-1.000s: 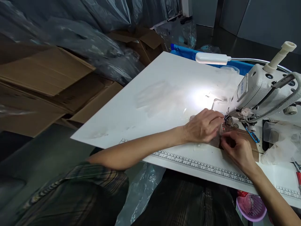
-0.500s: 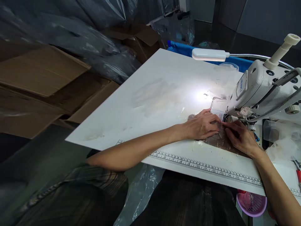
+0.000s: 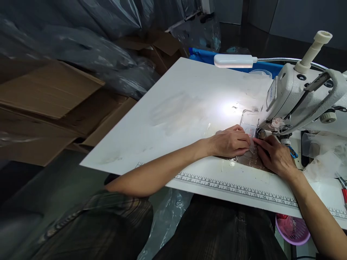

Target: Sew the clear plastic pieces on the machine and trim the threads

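Note:
A small piece of sheer, pale fabric [image 3: 252, 147] lies at the presser foot [image 3: 257, 133] of a white sewing machine [image 3: 295, 90]. My left hand [image 3: 232, 142] is on the near left of the foot, its fingers curled down and closed on the fabric's left side. On the right, my right hand [image 3: 277, 156] has its thumb and index finger together at the fabric's edge, close to the needle area. Beneath the hands is a brown, glossy plate [image 3: 252, 161] set on the white table. The fingertips partly cover the fabric.
A lit lamp [image 3: 235, 61] hangs over the white table [image 3: 173, 122]. Sheer scraps [image 3: 325, 151] and red-handled snips [image 3: 344, 193] are at right. A printed ruler [image 3: 233, 188] runs along the front edge, with a purple basket [image 3: 296, 233] below. Cardboard boxes [image 3: 48, 90] stand at left.
The view has shifted slightly, so the machine sits a little further left. My left fingers are drawn in more tightly over the fabric. My right hand stays beside the presser foot.

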Demonstrator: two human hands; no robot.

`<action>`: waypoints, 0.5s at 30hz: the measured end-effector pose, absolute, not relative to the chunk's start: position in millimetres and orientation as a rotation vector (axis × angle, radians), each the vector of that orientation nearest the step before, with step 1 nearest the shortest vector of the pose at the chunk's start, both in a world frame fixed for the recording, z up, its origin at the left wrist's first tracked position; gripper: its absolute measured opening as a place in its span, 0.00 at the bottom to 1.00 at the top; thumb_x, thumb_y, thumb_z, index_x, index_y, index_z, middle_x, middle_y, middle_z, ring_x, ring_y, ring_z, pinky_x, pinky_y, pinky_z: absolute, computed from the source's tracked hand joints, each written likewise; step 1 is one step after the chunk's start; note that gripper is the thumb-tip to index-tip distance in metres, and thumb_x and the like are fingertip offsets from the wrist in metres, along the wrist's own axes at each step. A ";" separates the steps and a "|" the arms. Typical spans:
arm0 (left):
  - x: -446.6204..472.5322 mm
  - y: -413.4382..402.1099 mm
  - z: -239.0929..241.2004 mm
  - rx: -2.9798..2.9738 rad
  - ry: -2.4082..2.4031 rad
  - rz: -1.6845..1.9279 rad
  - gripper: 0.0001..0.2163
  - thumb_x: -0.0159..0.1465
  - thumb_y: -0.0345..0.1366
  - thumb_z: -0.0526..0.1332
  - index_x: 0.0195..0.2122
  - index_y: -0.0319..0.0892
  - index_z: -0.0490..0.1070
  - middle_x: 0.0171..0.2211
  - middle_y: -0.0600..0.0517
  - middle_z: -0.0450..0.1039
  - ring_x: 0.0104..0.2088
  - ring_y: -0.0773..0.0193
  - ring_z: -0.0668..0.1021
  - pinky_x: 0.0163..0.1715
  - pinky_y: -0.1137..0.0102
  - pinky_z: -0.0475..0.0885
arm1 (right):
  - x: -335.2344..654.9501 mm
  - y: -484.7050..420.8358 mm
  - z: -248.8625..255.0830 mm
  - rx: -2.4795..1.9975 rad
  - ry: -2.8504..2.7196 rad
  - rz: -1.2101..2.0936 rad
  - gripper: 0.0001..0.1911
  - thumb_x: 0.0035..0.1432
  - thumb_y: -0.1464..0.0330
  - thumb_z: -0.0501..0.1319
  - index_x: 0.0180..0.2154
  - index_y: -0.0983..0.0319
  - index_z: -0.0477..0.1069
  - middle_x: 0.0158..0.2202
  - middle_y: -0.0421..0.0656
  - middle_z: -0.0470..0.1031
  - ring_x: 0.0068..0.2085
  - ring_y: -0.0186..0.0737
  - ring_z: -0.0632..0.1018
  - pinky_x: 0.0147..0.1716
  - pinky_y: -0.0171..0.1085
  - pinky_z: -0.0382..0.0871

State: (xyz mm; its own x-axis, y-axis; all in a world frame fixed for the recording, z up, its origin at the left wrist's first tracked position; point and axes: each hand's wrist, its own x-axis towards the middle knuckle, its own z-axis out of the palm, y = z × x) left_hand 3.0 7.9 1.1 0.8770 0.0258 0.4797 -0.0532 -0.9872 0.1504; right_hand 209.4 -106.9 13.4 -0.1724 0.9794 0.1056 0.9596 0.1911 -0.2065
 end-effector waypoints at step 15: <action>2.3 5.3 -7.2 2.897 0.024 0.756 0.09 0.71 0.33 0.56 0.38 0.44 0.76 0.39 0.52 0.82 0.39 0.68 0.81 0.58 0.60 0.69 | 204.6 -111.4 17.8 -1.832 -2.320 0.057 0.23 0.68 0.63 0.49 0.59 0.55 0.73 0.44 0.51 0.75 0.30 0.38 0.73 0.23 0.35 0.66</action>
